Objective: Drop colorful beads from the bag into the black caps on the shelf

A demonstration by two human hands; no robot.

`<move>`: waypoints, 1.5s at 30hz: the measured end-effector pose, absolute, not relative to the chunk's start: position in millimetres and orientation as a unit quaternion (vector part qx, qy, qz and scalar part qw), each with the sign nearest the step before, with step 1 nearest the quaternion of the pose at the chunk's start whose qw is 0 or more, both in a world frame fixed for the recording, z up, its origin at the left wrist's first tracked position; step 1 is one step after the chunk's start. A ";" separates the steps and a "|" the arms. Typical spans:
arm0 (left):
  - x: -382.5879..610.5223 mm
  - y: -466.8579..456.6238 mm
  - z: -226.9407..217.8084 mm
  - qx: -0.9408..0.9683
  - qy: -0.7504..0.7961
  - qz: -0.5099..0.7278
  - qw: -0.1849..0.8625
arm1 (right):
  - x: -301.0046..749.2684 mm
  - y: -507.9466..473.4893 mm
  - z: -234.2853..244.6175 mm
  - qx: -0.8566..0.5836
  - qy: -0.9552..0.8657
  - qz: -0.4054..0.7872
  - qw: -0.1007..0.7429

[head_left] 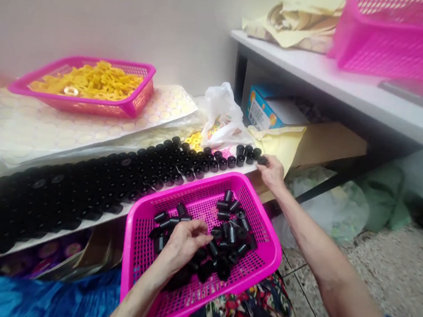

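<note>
A pink basket (142,251) rests on my lap, holding several loose black cylindrical caps (229,230). My left hand (184,243) is inside it, fingers curled around some of those caps. My right hand (272,173) reaches to the right end of the low white board (78,225), pinching one black cap (262,160) at the end of the rows. Many black caps (81,186) stand upright in tight rows across the board.
A pink basket of yellow rings (87,84) sits on sheets of round stickers (50,123) at the back left. A white plastic bag (221,114), a blue box (272,109), a white shelf (353,87) with another pink basket (398,42) and bagged goods on the floor (341,206) lie right.
</note>
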State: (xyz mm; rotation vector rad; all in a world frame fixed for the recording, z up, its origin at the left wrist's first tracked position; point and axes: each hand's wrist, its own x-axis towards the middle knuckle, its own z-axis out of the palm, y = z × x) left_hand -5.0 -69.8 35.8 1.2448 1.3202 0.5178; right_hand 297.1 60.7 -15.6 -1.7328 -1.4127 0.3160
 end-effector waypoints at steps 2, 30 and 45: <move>-8.9 -66.8 30.1 0.576 0.563 0.179 0.565 | 296.6 68.3 -16.7 -0.713 -0.561 0.109 0.406; 17.0 -2.3 7.4 0.749 0.468 0.206 0.421 | 210.3 -53.7 31.7 -0.578 -0.799 0.161 -0.038; -11.2 -23.0 33.7 0.570 0.526 0.306 0.552 | 215.7 -42.5 28.4 -0.539 -0.818 0.197 0.044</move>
